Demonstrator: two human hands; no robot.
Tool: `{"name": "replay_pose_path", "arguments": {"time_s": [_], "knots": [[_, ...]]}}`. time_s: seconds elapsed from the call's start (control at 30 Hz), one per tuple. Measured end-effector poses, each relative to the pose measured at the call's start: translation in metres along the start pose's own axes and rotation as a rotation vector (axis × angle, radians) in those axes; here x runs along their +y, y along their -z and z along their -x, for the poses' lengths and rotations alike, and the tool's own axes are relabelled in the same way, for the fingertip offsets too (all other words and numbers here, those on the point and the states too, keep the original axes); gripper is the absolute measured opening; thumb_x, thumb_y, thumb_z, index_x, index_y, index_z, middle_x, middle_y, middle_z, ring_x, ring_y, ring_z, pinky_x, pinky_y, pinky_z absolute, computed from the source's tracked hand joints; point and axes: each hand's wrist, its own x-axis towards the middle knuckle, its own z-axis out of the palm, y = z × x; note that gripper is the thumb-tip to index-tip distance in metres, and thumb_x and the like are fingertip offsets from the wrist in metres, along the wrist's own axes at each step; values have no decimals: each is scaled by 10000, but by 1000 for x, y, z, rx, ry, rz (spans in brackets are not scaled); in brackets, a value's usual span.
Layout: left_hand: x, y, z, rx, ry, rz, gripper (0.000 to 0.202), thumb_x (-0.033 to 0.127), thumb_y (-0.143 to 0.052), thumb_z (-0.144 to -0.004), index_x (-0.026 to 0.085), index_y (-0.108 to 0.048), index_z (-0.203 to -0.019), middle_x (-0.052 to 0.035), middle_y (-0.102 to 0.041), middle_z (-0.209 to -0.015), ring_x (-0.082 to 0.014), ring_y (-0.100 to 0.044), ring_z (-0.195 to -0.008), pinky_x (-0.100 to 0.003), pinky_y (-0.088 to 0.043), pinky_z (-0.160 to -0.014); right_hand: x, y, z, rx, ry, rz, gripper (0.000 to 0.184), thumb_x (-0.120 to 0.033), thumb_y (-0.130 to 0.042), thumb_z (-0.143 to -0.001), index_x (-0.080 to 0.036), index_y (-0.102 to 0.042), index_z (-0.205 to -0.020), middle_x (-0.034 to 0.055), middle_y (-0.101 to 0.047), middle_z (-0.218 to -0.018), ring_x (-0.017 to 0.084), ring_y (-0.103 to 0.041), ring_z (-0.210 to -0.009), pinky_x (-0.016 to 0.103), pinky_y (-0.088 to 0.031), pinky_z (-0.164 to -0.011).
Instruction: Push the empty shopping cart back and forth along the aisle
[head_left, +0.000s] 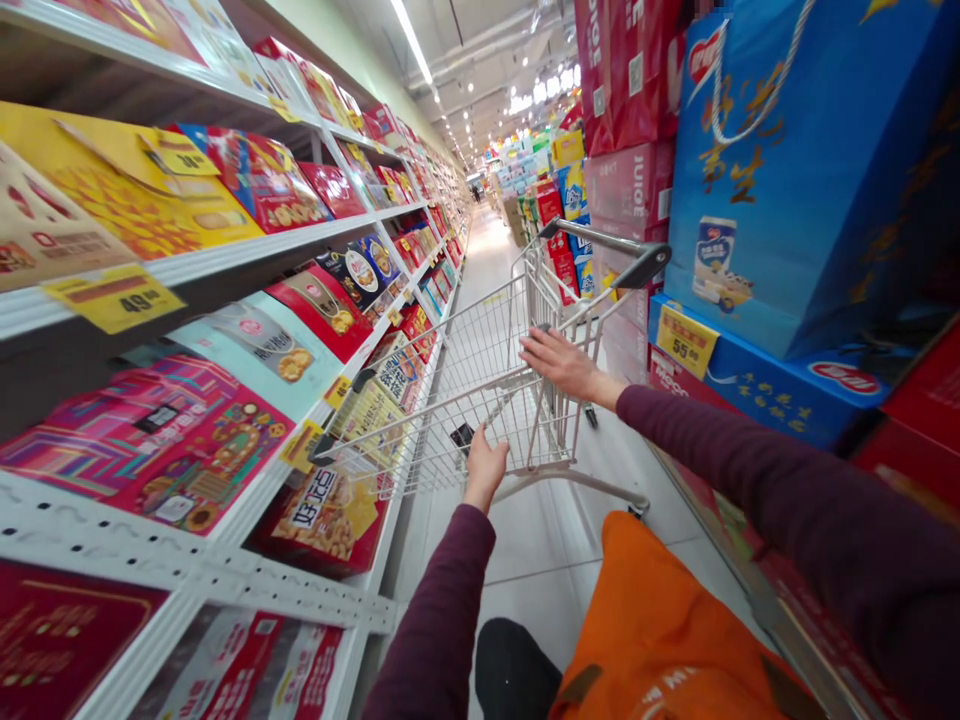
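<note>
A metal wire shopping cart (450, 400) stands tilted across the aisle in front of me, its grey handle (615, 250) at the upper right. My left hand (486, 468) is at the near side of the cart, fingers curled against the wires and the thumb at the right; the fingertips are partly hidden. Farther up, my right hand (559, 362) lies on the cart's wire frame with its fingers stretched out. Beside the left hand, a small black piece (463, 437) shows through the wires. No goods show in the basket.
Shelves (300, 225) of boxed snacks and yellow price tags (112, 298) run close along the left. On the right stand stacked cartons and a large blue gift bag (787, 180). A tiled aisle floor (487, 240) stretches ahead. A lower shelf edge (367, 600) is near my left arm.
</note>
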Motion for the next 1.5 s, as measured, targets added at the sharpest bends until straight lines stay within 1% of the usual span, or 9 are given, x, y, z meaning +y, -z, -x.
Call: {"name": "replay_pose_path", "arguments": {"time_s": [0.23, 0.4, 0.5, 0.67, 0.83, 1.0, 1.23, 1.37, 1.5], "knots": [[-9, 10, 11, -9, 43, 3, 592, 158, -532, -708, 127, -440, -1292, -132, -493, -1362, -222, -467, -1244, -340, -335, -1043, -41, -46, 10, -162, 131, -97, 395, -43, -328, -902, -141, -541, -1220, 105, -499, -1348, 217, -290, -1353, 475, -355, -1061], [-14, 29, 5, 51, 79, -23, 586, 156, -531, -715, 128, -435, -1293, -136, -494, -1358, -234, -469, -1241, -350, -339, -1039, -23, -31, -21, -51, -158, -27, 405, -60, -335, -897, -112, -519, -1253, 156, -450, -1379, 269, -260, -1363, 542, -275, -1087], [-11, 34, 3, 82, 58, -47, 572, 146, -516, -716, 153, -440, -1282, -118, -488, -1366, -222, -449, -1260, -353, -332, -1047, -36, -37, -34, -103, -232, -25, 415, -24, -345, -862, -77, -540, -1224, 186, -479, -1343, 298, -302, -1338, 544, -313, -1061], [6, 45, -4, 110, -39, -150, 634, 152, -499, -709, 119, -381, -1332, -141, -395, -1433, -232, -357, -1325, -400, -275, -1093, -76, -60, -47, -202, -37, -132, 406, -29, -373, -855, -103, -547, -1214, 154, -498, -1332, 270, -345, -1315, 498, -347, -1050], [16, 64, -27, 108, -74, -316, 697, 173, -489, -717, 148, -303, -1389, -130, -260, -1506, -247, -221, -1390, -475, -185, -1126, -49, -38, -32, -192, -151, -7, 392, -44, -361, -861, -106, -556, -1196, 161, -520, -1303, 277, -391, -1278, 518, -347, -1042], [-1, 78, -56, 8, -50, -504, 727, 159, -473, -708, 114, -276, -1406, -149, -211, -1518, -303, -156, -1403, -568, -140, -1112, -21, -4, -11, -211, -150, 100, 412, -31, -365, -851, -111, -556, -1207, 147, -519, -1315, 280, -379, -1291, 540, -268, -1084], [-14, 82, -63, -37, -152, -665, 675, 81, -409, -705, 168, -346, -1372, -135, -336, -1469, -289, -269, -1362, -614, -199, -1067, -14, -9, -14, -234, -194, 132, 491, 2, -351, -810, -72, -512, -1268, 181, -469, -1359, 285, -374, -1301, 520, -282, -1082], [-7, 74, -50, -42, -155, -668, 720, 91, -426, -686, 160, -312, -1393, -137, -300, -1487, -296, -238, -1374, -599, -224, -1061, -33, -22, -24, -263, -347, 77, 522, -18, -363, -792, -45, -467, -1303, 218, -415, -1389, 297, -343, -1316, 541, -283, -1069], [-10, 71, -38, -92, -223, -658, 783, 75, -424, -671, 163, -241, -1426, -121, -194, -1527, -257, -151, -1410, -554, -174, -1099, -78, -36, -45, -344, -223, -45, 545, -165, -470, -797, -43, -441, -1327, 184, -374, -1428, 321, -280, -1340, 494, -251, -1100]]}}
